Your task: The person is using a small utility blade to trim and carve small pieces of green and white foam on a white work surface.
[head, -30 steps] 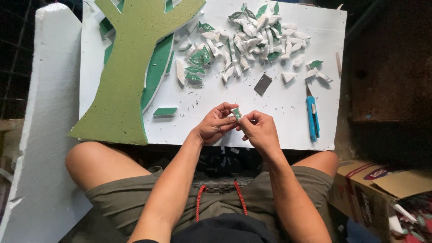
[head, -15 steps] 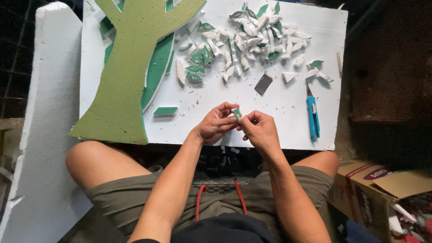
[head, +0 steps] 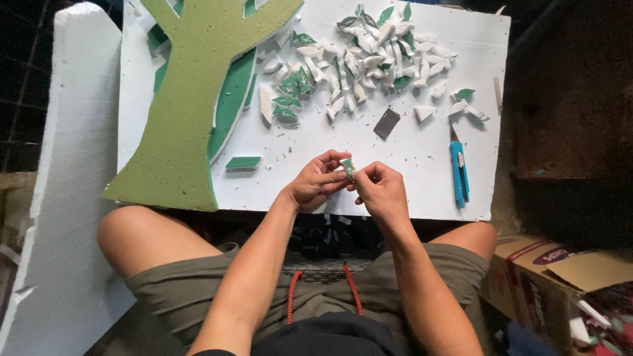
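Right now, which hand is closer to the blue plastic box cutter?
Right. The right hand sits just left of the blue plastic box cutter; the left hand is farther left.

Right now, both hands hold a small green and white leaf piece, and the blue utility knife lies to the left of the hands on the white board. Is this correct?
Not quite. In the head view the blue utility knife lies to the right of the hands, on the white board. The left hand and right hand do hold the small leaf piece.

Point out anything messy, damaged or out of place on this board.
Tiny foam crumbs litter the white board below the heap of cut leaf pieces. A blue utility knife lies near the right edge. Both hands, left hand and right hand, pinch one small green-and-white piece.
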